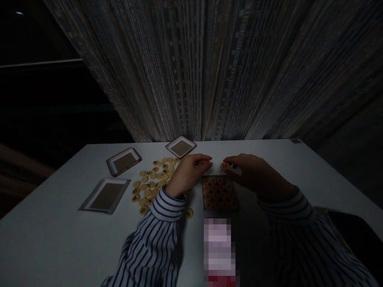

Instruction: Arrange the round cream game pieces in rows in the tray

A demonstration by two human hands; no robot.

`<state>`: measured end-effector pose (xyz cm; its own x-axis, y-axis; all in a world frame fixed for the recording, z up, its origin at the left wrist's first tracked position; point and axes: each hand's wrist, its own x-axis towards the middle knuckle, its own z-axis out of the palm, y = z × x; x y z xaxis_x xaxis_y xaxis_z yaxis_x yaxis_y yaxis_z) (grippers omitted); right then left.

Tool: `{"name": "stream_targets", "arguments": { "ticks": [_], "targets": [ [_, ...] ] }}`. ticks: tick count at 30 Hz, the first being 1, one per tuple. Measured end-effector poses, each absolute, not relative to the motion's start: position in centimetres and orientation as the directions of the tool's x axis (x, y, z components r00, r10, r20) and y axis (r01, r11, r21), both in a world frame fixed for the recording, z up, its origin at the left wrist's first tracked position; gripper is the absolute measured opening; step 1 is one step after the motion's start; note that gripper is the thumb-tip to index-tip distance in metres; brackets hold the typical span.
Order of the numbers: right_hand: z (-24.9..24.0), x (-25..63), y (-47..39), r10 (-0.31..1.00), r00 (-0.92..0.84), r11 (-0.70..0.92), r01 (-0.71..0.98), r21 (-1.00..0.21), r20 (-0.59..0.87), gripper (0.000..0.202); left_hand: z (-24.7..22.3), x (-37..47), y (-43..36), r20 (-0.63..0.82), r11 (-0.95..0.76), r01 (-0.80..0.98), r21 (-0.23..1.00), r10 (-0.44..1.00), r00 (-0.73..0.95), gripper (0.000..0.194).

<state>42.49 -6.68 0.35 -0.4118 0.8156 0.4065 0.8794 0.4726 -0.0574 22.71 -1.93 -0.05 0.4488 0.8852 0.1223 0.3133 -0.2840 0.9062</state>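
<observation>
My right hand (251,171) pinches a round xiangqi piece (224,165) with a red character, just above the far edge of a shallow square box (204,195). Rows of xiangqi pieces (220,195) with red characters lie in this box. My left hand (190,171) hovers at the box's far left corner, its thumb and fingertips slightly apart and nothing visible between them. Left of it spreads a loose pile of pale xiangqi pieces (149,185), some with black or red characters, some blank side up. One piece (189,213) lies alone between the pile and the box.
Two shallow trays or lids (138,152) (181,136) and a flat framed piece (107,196) lie left and behind the pile on the white table (54,235). A dark object (356,227) sits at the right. A string curtain (191,71) hangs behind the table. The near centre is pixelated.
</observation>
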Motion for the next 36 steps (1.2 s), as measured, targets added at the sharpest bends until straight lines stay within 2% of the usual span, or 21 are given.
{"name": "stream_targets", "arguments": {
  "ticks": [4,9,11,19,22,28,36],
  "targets": [
    [0.3,42.7,-6.6,0.866,-0.398,0.425,0.905,-0.028,0.304,0.024,0.1,22.2,-2.0,0.174,-0.411,0.502,0.761,0.875,0.452,0.029],
    [0.3,42.6,-6.6,0.915,-0.355,0.363,0.932,-0.009,0.19,0.024,0.3,21.9,-2.0,0.117,-0.434,0.795,0.424,0.896,0.427,0.029],
    [0.2,42.7,-6.6,0.927,-0.341,0.346,0.938,-0.003,0.155,0.023,0.1,21.9,-2.0,0.093,-0.455,0.824,0.337,0.887,0.452,0.029],
    [-0.4,42.9,-6.5,0.946,-0.315,0.315,0.949,0.015,0.075,0.023,-1.0,22.1,-1.7,0.047,-0.489,0.865,0.114,0.872,0.487,0.028],
    [-0.5,43.0,-6.5,0.944,-0.324,0.323,0.946,0.037,0.053,0.022,-1.1,22.1,-1.6,0.016,-0.487,0.87,0.08,0.873,0.488,0.027],
    [-0.9,43.1,-6.4,0.954,-0.301,0.3,0.95,0.087,0.001,0.022,-1.2,22.1,-1.5,-0.011,-0.498,0.861,0.103,0.865,0.502,0.026],
    [-1.6,42.6,-5.9,0.944,-0.328,0.329,0.944,0.027,-0.04,0.019,-1.4,22.0,-1.5,-0.021,-0.495,0.863,0.1,0.866,0.499,0.026]
  ]
}}
